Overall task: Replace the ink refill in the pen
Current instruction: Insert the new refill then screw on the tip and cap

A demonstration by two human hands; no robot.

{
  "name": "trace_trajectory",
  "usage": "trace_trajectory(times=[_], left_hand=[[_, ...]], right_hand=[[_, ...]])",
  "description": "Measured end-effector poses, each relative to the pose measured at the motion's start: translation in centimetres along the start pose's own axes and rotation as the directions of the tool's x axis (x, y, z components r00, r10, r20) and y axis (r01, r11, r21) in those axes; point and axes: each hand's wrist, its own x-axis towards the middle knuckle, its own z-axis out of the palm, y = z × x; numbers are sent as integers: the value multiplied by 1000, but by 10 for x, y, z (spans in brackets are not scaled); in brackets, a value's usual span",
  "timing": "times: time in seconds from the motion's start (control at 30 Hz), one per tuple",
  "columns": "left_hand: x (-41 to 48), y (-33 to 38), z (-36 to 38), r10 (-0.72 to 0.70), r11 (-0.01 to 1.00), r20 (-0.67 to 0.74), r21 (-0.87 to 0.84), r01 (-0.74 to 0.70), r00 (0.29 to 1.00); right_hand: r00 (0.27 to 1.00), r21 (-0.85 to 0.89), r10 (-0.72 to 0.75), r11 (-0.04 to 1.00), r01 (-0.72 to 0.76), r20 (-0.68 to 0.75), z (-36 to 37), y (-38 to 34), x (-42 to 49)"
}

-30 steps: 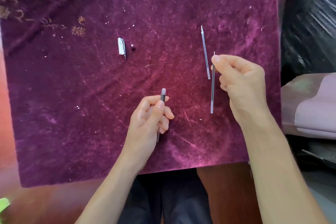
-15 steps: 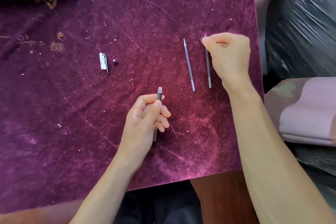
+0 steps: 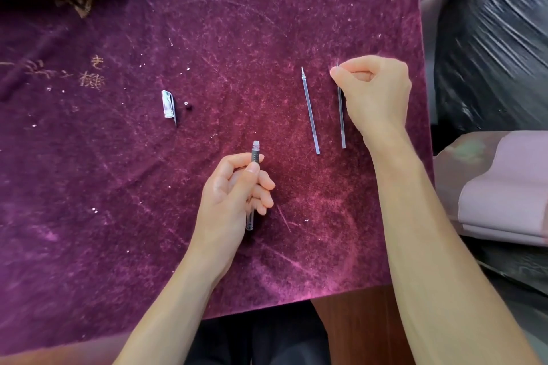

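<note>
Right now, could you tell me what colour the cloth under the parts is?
Deep purple velvet cloth, with faint gold markings at far left; head view.

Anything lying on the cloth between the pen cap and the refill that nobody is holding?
Only a tiny dark bead right beside the pen cap; the head view shows bare cloth from there to the loose refill.

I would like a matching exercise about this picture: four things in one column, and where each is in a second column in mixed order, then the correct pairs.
Things
1. pen barrel
2. darker refill
3. lighter refill
4. pen cap

Places
A. lying free on the purple cloth, between the two hands
B. held in the left hand
C. pinched near its tip by the right hand
D. lying on the cloth, left of everything else, beside a small dark piece

Pairs: 1-B, 2-C, 3-A, 4-D
</note>
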Motion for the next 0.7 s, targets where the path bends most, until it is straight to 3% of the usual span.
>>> trace_trajectory(times=[0.2,0.37,0.7], left_hand=[[0,1,0,7,1000,-12,-8,-7,1000],[-1,2,1,14,1000,-20,-15,-14,1000],[-2,2,-4,27,1000,-44,-8,-27,999]], right_hand=[[998,9,-68,998,68,-17,-8,-9,-8],[988,-65,-137,988,141,69,3,-25,-18],[994,-145,-48,988,62,99,20,-33,-20]])
